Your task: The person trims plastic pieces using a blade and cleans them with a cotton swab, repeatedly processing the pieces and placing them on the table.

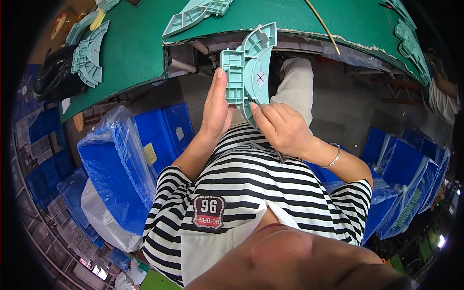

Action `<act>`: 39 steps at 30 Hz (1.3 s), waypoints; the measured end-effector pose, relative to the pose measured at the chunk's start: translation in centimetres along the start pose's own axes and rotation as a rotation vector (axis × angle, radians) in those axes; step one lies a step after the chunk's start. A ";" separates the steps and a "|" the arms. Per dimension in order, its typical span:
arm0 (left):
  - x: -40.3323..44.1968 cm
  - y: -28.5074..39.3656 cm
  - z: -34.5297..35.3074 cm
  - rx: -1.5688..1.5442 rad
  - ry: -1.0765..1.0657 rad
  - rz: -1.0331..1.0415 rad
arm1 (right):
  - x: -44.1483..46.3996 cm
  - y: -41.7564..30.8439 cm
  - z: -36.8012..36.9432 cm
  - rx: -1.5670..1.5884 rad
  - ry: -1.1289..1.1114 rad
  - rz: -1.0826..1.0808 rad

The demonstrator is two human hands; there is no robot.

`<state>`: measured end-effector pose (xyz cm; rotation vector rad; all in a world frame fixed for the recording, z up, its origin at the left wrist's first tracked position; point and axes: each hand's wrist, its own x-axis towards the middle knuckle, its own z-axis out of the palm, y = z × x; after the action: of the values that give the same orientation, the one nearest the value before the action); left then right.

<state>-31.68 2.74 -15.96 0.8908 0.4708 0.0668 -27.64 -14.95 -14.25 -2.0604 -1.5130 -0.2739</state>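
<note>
A light green plastic part [261,63] with a curved arm, a ribbed block and a round spot marked with a cross is held up in front of my body. My left hand [217,106] supports the ribbed block from its left side, the fingers pressed together along it. Near the lower end of the part, my right hand [282,126] pinches a thin dark tool [281,157], whose tip meets the part and whose other end shows below the palm.
Similar green parts lie on the green table [130,48] at the left, top and right. A thin stick [323,25] and a black bag [55,75] rest there too. Blue bins [113,169] wrapped in clear plastic stand on both sides. Another person's arm [442,87] shows at right.
</note>
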 end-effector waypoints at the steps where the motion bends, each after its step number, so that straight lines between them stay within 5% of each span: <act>1: 0.0 0.0 0.0 -0.010 0.003 0.002 | 0.0 0.0 0.0 0.002 0.007 -0.003; 8: 0.0 0.5 0.3 -0.044 0.040 -0.002 | 1.4 1.1 0.0 0.004 0.146 -0.027; 29: 0.7 0.2 -0.3 -0.145 0.036 -0.008 | 1.8 3.6 0.5 0.009 0.017 -0.281; 35: 0.4 0.3 -0.5 0.003 -0.049 0.121 | 0.8 6.1 -1.5 0.008 0.308 -0.013; 39: 0.5 0.2 -1.2 0.089 -0.115 0.211 | -1.3 6.8 -5.6 -0.045 0.145 0.440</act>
<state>-31.70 3.87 -16.67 1.0236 0.2727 0.1876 -20.93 -20.47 -12.40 -2.2882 -0.9444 -0.2793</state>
